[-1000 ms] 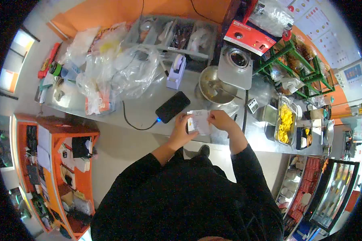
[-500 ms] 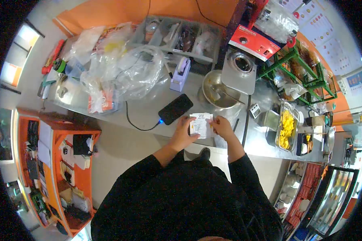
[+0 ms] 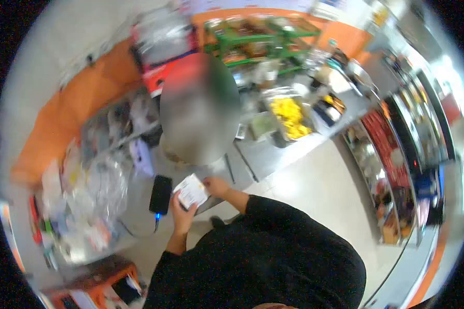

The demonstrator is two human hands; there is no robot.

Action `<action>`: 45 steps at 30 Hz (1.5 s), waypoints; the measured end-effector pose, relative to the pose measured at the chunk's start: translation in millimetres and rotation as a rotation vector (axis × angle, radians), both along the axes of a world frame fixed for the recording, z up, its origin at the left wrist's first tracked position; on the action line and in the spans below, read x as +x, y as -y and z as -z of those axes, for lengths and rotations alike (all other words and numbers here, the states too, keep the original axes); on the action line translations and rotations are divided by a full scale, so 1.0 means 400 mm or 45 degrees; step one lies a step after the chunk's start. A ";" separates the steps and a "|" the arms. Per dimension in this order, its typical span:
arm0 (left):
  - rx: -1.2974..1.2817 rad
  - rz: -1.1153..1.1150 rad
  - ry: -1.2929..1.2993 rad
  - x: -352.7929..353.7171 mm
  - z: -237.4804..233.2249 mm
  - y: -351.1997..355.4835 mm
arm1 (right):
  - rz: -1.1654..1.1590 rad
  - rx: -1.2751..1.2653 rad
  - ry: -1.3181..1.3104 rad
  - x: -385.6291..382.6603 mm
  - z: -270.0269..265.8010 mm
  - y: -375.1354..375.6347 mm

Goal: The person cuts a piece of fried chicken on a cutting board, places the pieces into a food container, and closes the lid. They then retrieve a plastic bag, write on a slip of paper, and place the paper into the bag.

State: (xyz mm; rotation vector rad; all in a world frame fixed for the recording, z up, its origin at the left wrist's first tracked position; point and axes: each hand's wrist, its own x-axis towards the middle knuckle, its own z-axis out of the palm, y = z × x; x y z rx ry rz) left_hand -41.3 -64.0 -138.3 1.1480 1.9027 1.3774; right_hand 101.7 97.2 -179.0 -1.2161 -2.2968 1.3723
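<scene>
A small white stack of printed receipts [image 3: 192, 191] is held up in front of me at the counter's front edge. My left hand [image 3: 182, 213] grips its lower left side, thumb on top. At the upper right edge, my right hand [image 3: 218, 187] has its fingers curled in a pinch on the paper; blur softens the fingertips. Just left of the receipts lies a black phone [image 3: 161, 193], a cable with a blue light plugged into its lower end. Beyond it stands a lilac tape dispenser [image 3: 141, 158].
Clear plastic bags [image 3: 105, 180] cover the left of the counter, below a grey divided bin [image 3: 116, 121]. A smeared oval patch hides the middle back. To the right are a tray of yellow food [image 3: 291, 119] and a green rack [image 3: 252, 38]. Red-stocked shelves [image 3: 389, 141] stand beyond the floor.
My view has swung to the right, so the counter now runs diagonally and the scene is blurred. The receipts have tilted and stay in my hands.
</scene>
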 end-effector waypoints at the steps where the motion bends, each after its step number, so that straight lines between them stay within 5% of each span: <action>1: -0.041 -0.013 0.111 0.000 -0.014 0.001 | -0.120 0.057 0.257 0.004 -0.111 -0.003; 5: -0.136 0.023 -0.282 -0.009 0.000 0.007 | -0.493 0.354 0.334 0.067 -0.114 -0.002; 8: -0.214 0.022 -0.270 -0.002 -0.018 -0.008 | -0.352 0.434 -0.093 0.170 0.026 0.002; 10: -0.243 0.001 -0.236 -0.010 -0.003 -0.021 | -0.551 0.317 0.056 0.322 -0.019 -0.025; 12: -0.207 -0.006 -0.344 -0.010 -0.008 -0.028 | -0.216 0.031 0.209 0.489 -0.208 -0.011; 14: -0.127 -0.021 -0.506 0.000 -0.004 -0.038 | 0.207 -0.241 0.400 0.684 -0.220 0.003; 16: -0.180 -0.161 -0.575 0.038 -0.047 -0.036 | 0.683 -0.597 0.239 0.916 -0.080 0.039; 17: -0.208 -0.234 -0.613 0.056 -0.056 -0.033 | 0.942 -0.870 -0.110 1.063 0.062 0.088; 18: -0.040 -0.237 -0.635 0.065 -0.004 -0.001 | 1.117 -0.765 -0.189 1.193 0.208 0.177; 21: -0.220 -0.194 -0.502 0.166 0.046 0.012 | 1.660 -1.179 -0.347 1.439 0.256 0.410; 26: -0.848 0.209 -0.117 0.405 0.074 -0.142 | 1.995 -1.606 -0.756 1.604 0.256 0.588; 31: -1.416 0.662 0.397 0.582 0.057 -0.308 | 1.972 -1.887 -1.179 1.760 0.251 0.570; 34: -1.708 0.811 0.819 0.671 -0.008 -0.419 | 1.737 -1.641 -1.504 1.981 0.204 0.391; 35: -1.721 0.834 0.937 0.706 -0.041 -0.465 | 1.666 -1.317 -1.473 2.033 0.112 0.287; 37: -1.565 0.852 1.137 0.780 -0.140 -0.598 | 1.683 -0.906 -1.227 2.135 0.066 0.070; 38: -1.230 0.869 1.124 0.841 -0.217 -0.679 | 1.637 -0.779 -1.177 2.168 0.061 -0.048; 41: -0.251 0.892 0.564 1.019 -0.337 -0.938 | 1.385 -0.545 -0.991 2.063 -0.137 -0.445; 43: -0.023 0.696 0.116 1.138 -0.375 -1.094 | 1.177 -0.388 -0.934 1.935 -0.240 -0.682; 45: 0.213 0.484 -0.150 1.209 -0.237 -1.272 | 1.012 -0.286 -0.858 1.809 -0.270 -0.907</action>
